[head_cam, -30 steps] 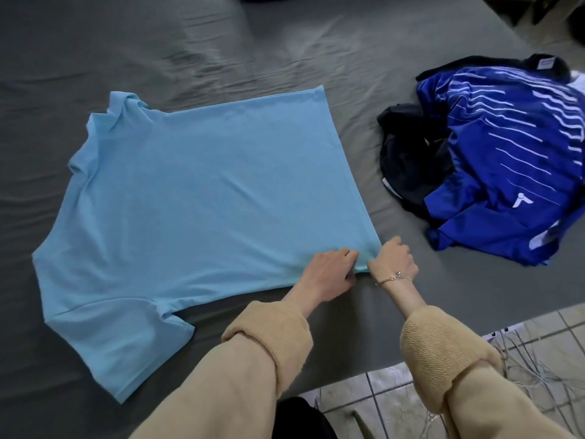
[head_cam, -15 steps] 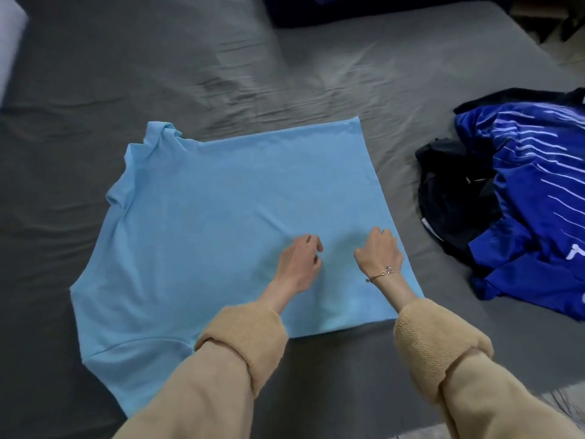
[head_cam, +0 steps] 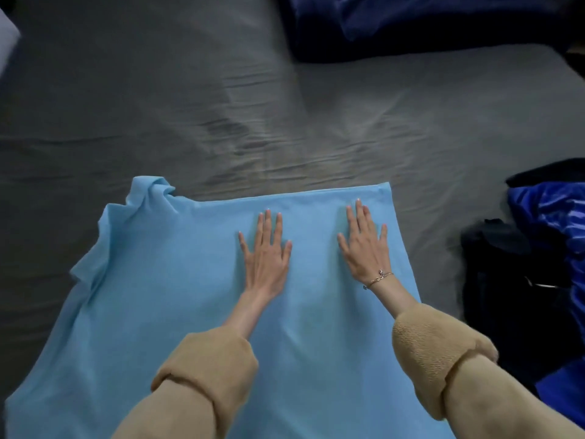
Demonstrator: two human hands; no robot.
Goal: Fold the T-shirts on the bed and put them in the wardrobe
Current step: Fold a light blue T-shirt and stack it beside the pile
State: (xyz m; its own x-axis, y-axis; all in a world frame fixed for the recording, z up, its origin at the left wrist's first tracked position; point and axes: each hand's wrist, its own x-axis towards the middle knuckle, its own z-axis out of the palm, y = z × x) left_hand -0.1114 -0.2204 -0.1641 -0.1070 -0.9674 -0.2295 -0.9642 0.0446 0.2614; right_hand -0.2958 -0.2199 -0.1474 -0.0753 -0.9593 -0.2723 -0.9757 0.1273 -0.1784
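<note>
**Hands moved from hem corner to flat smoothing of the light blue T-shirt**

Change is read against the earlier pictures: a second ago both hands are seen curled at the near right hem corner of the shirt, half a second ago they are loosely bent over its middle, and now they are laid flat with fingers straight and spread, far up the cloth. The left hand and the right hand are both pressed palm down on the light blue T-shirt; nothing is gripped or pinched by either. The view is also carried forward, so less of the near edge is shown.

For the task, this is judged to be a smoothing stroke after a first fold, so that the cloth is flattened before further folds are made. The wardrobe step is not yet reached, and no wardrobe is shown.

The shirt is spread on the grey bed sheet directly under both palms. Its far straight edge is found just beyond the fingertips, its right edge just beside the right hand, and its crumpled collar and sleeve end well out to the left of the left hand. The near part is passed under the tan sleeves. A blue and black pile of clothes, not yet folded, is left well apart to the right of the right hand.
</note>
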